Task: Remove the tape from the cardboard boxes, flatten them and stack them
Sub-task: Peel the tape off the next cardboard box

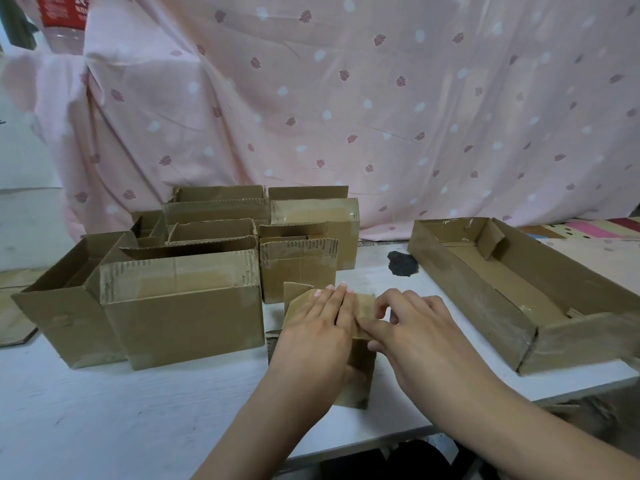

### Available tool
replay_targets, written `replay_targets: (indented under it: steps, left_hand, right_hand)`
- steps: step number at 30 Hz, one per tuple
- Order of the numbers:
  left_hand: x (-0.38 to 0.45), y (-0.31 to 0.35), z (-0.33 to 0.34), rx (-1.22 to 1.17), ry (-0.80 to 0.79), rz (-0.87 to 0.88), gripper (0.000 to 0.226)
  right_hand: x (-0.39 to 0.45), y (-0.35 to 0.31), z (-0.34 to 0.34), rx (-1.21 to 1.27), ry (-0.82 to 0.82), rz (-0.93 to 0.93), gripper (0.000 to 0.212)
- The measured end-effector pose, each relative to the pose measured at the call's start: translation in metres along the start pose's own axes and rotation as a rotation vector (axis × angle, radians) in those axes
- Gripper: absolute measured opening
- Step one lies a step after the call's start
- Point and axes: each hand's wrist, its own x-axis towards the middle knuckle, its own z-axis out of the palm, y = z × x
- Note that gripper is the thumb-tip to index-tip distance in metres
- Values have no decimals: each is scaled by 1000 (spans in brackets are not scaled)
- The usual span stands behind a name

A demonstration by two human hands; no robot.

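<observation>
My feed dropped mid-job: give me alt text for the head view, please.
Both hands work on a small cardboard box at the white table's front edge: the left hand presses flat on top while the right hand picks at its top. Open taped boxes crowd the left; a long shallow tray lies right.

Hands hide most of small box (356,379); bottle (64,19) cut off at top.

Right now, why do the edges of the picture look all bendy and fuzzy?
Head view: the wide lens bows the long box and the table edge near the borders; the corners go soft, with the bottle top left blurred; the middle is sharper, around the left hand and right hand; the light is even, with faint shadows.
</observation>
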Motion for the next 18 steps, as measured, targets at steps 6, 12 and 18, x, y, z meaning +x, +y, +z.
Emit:
replay_targets:
  steps: [6,12,18]
  left_hand:
    - [0,1,3,0,16,6,100]
    - [1,-2,5,-47,52,2,105]
    - [1,-7,8,-101,87,10,110]
  right_hand:
    - [5,-3,-10,72,-11,60,35]
    - [6,5,-12,457,-153,275,11]
    - [2,4,-9,476,-290,182,13]
